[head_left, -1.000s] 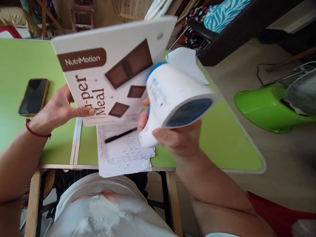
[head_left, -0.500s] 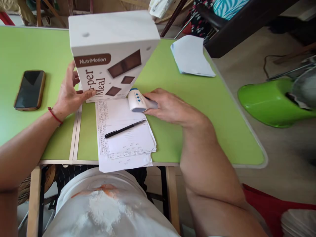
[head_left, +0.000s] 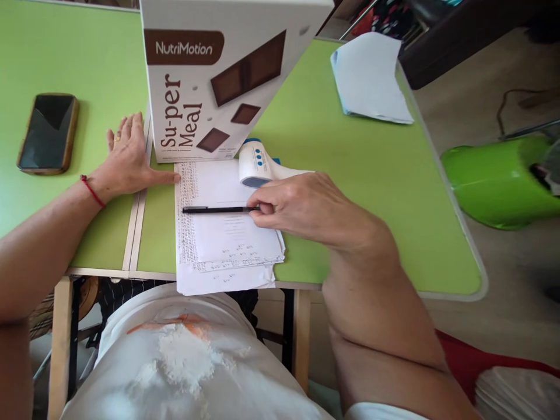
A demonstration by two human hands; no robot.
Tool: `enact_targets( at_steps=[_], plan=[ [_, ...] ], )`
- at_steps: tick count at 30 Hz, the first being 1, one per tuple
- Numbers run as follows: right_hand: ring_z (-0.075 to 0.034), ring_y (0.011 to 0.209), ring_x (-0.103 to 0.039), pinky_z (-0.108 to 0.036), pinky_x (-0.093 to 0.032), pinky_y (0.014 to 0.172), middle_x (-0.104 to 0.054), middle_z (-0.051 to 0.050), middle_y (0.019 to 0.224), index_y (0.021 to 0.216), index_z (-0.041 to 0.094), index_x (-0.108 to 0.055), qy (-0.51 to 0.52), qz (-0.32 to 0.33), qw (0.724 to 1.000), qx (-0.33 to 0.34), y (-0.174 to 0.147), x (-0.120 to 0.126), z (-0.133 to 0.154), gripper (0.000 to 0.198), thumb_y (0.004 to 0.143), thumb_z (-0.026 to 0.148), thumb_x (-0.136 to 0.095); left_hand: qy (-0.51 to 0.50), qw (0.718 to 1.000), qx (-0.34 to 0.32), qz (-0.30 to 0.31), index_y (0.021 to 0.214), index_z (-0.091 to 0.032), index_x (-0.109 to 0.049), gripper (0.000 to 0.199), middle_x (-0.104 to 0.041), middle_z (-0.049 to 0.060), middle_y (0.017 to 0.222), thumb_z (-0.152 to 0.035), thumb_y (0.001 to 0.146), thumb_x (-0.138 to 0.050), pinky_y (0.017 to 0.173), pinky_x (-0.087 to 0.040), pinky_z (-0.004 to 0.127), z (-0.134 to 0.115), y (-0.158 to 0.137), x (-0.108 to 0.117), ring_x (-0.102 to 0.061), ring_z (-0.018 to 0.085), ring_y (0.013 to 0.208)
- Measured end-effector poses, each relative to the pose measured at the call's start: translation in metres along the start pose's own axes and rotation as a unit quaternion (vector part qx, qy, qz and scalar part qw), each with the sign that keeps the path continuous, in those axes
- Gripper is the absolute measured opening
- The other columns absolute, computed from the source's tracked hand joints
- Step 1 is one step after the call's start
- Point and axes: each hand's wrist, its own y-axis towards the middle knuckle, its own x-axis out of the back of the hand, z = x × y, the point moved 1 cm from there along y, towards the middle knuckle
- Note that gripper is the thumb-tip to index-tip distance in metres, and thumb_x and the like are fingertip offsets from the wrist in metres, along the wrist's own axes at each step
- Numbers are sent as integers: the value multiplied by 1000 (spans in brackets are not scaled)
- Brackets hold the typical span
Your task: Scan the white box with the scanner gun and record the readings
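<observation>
The right hand [head_left: 291, 204] has its grip pinched on one end of the pen [head_left: 214, 210], which points left across the papers [head_left: 227, 248], its free end near the left hand [head_left: 125, 160], spread on the surface [head_left: 371, 192]. Earlier, the pen lay slanted and unheld; the right hand gripped the thermometer [head_left: 254, 163], the left the box [head_left: 240, 70].

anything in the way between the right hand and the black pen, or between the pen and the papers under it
Nothing visible: the right hand grips one end of the black pen, with only the papers seen beneath it. The white handheld device sits just beyond the fingers, not between.
</observation>
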Motion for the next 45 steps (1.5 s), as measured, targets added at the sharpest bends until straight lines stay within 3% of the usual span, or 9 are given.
enact_targets(
  at_steps=[3,7,9,12,16,21,29,45],
  plan=[
    [-10,51,-53,-28,-37,50,-60,3,56,69,22,-66,148,-96,984,19,-3,3,1,11,70,12,-61,201,974,86,64,164,-7,-12,145,-6,13,172,-73,55,-82,125,15,57,-14,-8,-4,11,49,154],
    [-11,48,-52,-27,-40,45,-59,4,58,71,24,-59,335,-281,899,-2,1,-3,16,10,70,16,-64,255,956,102,101,165,-11,-4,145,1,18,172,-82,60,-73,123,12,62,-30,-15,-8,11,50,154],
    [-11,47,-51,-27,-41,43,-60,4,58,71,25,-58,397,-307,865,-3,8,-13,27,9,71,18,-63,261,955,104,98,165,-11,-4,143,0,19,171,-84,61,-71,123,11,62,-32,-17,-10,11,50,154],
    [-10,45,-51,-25,-40,41,-59,5,57,71,25,-56,457,-286,842,0,19,-30,41,8,71,19,-63,271,953,103,87,164,-9,-4,143,-1,21,171,-84,63,-71,122,11,63,-32,-19,-13,9,50,154],
    [-10,47,-53,-24,-41,43,-61,5,58,72,23,-57,458,-256,851,-21,28,-48,46,6,70,18,-60,281,952,97,75,164,-7,-3,148,-2,24,170,-82,59,-75,122,10,64,-33,-20,-17,7,52,154],
    [-9,45,-46,-25,-38,43,-55,6,52,65,24,-54,408,-291,865,-17,29,-58,43,14,75,23,-62,286,949,109,75,164,-8,-2,151,-1,24,170,-81,56,-78,123,9,63,-37,-20,-17,7,49,155],
    [-9,48,-47,-24,-38,45,-58,6,55,64,23,-55,405,-295,865,21,28,-61,42,17,80,24,-62,279,951,107,84,164,-9,-3,148,-2,21,171,-81,57,-78,122,10,65,-34,-19,-17,9,53,153],
    [-8,47,-43,-23,-35,44,-56,6,54,64,23,-52,403,-255,879,17,29,-60,42,15,77,22,-60,273,952,105,89,164,-9,-3,148,-1,22,170,-79,57,-78,121,12,66,-36,-18,-17,11,52,153]
  ],
)
